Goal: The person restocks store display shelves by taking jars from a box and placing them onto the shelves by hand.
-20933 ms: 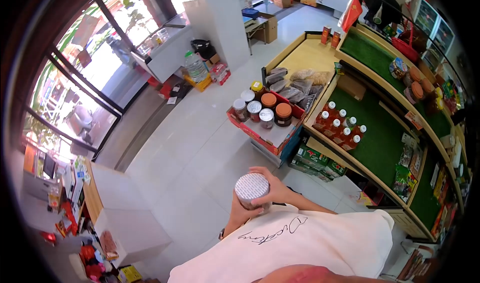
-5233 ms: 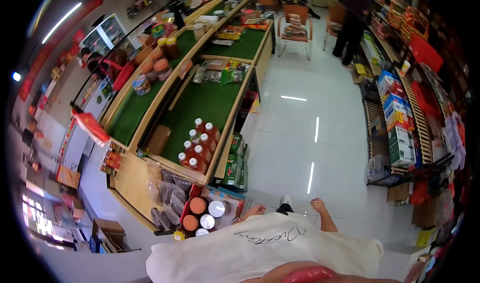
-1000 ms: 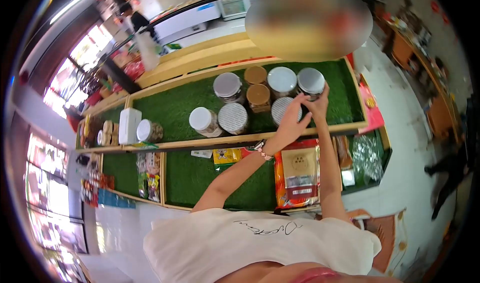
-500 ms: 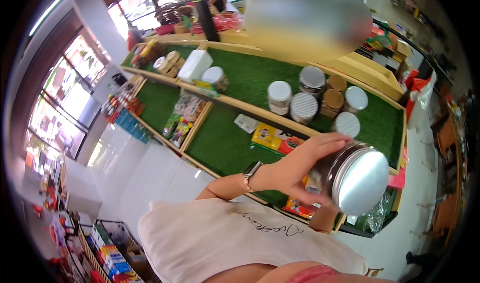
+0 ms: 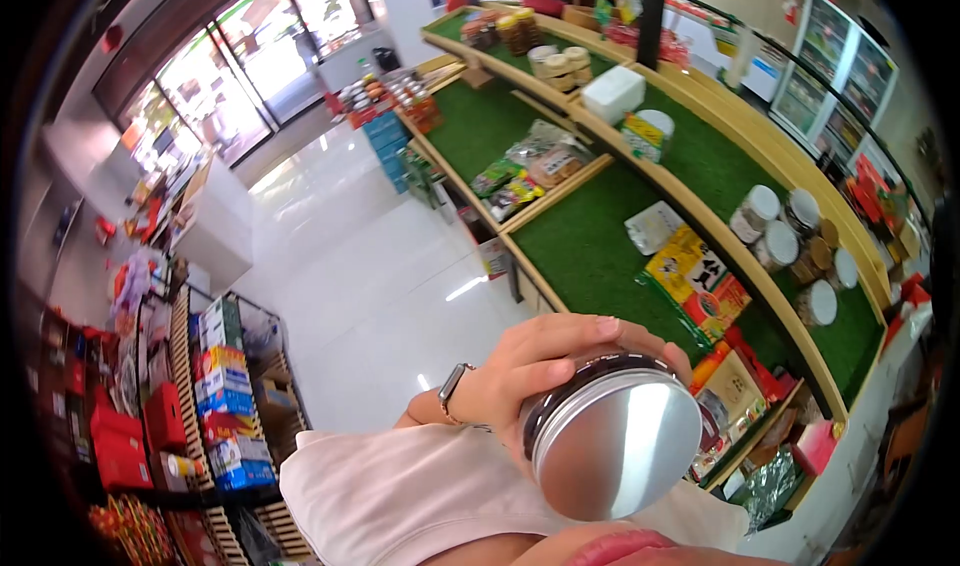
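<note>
My left hand, with a dark watch on its wrist, is closed around a large round jar with a shiny silver lid. The jar is tilted, so its lid faces up toward me. Of its body only a dark brown band near the lid shows; the contents cannot be made out. My right hand is hidden, and I cannot see whether it touches the jar. Beyond the jar, a yellow packet and a red packet lie on the green-lined lower shelf.
Several lidded jars stand on the upper tier at right. A white box and a labelled jar are farther left on it. Snack bags lie on the lower tier. A slatted rack with boxes stands at left, beyond the tiled floor.
My view has turned left, showing more floor and the rack. My left hand has brought the jar closer to my chest and face. The right forearm seen earlier is now hidden.
</note>
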`<control>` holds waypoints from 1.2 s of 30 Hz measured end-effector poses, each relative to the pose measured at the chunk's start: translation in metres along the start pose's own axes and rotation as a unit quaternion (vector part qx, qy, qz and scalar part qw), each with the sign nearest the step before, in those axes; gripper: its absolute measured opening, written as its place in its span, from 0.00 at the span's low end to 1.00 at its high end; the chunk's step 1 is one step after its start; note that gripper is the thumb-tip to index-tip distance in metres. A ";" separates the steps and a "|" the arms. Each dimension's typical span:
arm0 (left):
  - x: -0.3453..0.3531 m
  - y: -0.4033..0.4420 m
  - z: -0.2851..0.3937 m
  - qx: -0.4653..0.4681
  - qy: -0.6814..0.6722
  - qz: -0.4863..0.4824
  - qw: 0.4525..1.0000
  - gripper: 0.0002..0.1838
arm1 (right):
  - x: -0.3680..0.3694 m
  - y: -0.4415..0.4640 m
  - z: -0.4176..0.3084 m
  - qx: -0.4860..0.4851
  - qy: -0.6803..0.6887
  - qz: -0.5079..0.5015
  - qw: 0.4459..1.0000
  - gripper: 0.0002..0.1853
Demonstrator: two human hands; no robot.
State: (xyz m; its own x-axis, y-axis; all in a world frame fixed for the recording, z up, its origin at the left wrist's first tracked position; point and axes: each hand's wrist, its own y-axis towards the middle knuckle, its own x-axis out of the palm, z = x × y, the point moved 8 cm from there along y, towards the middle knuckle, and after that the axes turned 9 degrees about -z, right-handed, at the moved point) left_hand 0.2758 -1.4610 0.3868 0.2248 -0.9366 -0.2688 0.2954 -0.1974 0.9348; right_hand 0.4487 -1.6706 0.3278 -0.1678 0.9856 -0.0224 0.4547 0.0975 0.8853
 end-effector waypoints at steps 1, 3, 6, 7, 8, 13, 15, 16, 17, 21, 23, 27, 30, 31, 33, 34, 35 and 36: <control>-0.011 -0.004 0.016 0.006 0.007 0.013 1.000 0.45 | 0.020 -0.002 -0.014 -0.013 0.033 -0.007 0.999 0.34; -0.031 -0.018 0.043 0.011 0.016 0.034 0.999 0.42 | 0.061 0.003 -0.046 -0.035 0.100 -0.020 0.994 0.33; -0.060 -0.051 0.063 -0.104 -0.099 0.089 0.986 0.36 | 0.119 -0.010 -0.078 -0.048 0.193 -0.046 0.979 0.32; -0.069 -0.055 0.073 -0.095 -0.073 0.099 0.988 0.34 | 0.139 -0.014 -0.088 -0.061 0.250 -0.056 0.965 0.30; -0.079 -0.059 0.084 -0.087 -0.047 0.110 0.989 0.31 | 0.159 -0.018 -0.099 -0.065 0.289 -0.066 0.953 0.29; -0.108 -0.077 0.126 0.003 0.251 0.173 0.952 0.26 | 0.251 -0.044 -0.141 -0.062 0.444 -0.117 0.886 0.26; -0.123 -0.093 0.129 -0.010 0.298 0.186 0.936 0.26 | 0.285 -0.052 -0.154 -0.054 0.493 -0.134 0.858 0.25; -0.130 -0.098 0.129 -0.012 0.344 0.212 0.914 0.27 | 0.300 -0.055 -0.160 -0.048 0.514 -0.140 0.845 0.24; -0.137 -0.102 0.128 -0.017 0.389 0.239 0.889 0.28 | 0.318 -0.059 -0.166 -0.042 0.534 -0.149 0.831 0.23; -0.168 -0.150 0.113 -0.069 0.427 0.289 0.854 0.28 | 0.383 -0.061 -0.180 -0.026 0.599 -0.164 0.783 0.21; -0.188 -0.169 0.103 -0.099 0.428 0.302 0.846 0.28 | 0.417 -0.061 -0.180 -0.013 0.628 -0.167 0.760 0.19; -0.249 -0.150 0.091 0.006 0.584 0.333 0.740 0.23 | 0.488 -0.055 -0.176 0.001 0.682 -0.161 0.713 0.17; -0.311 -0.151 0.073 -0.006 0.559 0.270 0.784 0.20 | 0.542 -0.048 -0.164 0.001 0.699 -0.149 0.699 0.17; -0.328 -0.155 0.066 -0.014 0.550 0.260 0.794 0.20 | 0.560 -0.047 -0.159 0.000 0.704 -0.148 0.694 0.17; -0.360 -0.163 0.054 -0.029 0.535 0.256 0.804 0.20 | 0.596 -0.047 -0.150 -0.001 0.708 -0.151 0.690 0.17; -0.374 -0.169 0.049 -0.036 0.531 0.258 0.806 0.20 | 0.613 -0.048 -0.145 0.001 0.710 -0.156 0.687 0.17; -0.388 -0.174 0.045 -0.039 0.530 0.260 0.806 0.20 | 0.630 -0.049 -0.142 0.000 0.712 -0.159 0.684 0.17; -0.403 -0.179 0.042 -0.046 0.528 0.263 0.806 0.20 | 0.647 -0.049 -0.139 0.000 0.714 -0.163 0.681 0.17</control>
State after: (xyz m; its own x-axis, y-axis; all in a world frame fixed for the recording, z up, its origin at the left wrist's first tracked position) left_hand 0.0937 -1.0603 0.3371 0.9924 -0.1047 0.0649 -0.0412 0.2147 0.9758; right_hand 0.1958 -1.0573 0.3345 -0.9394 -0.2276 0.2563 0.1891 0.2796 0.9413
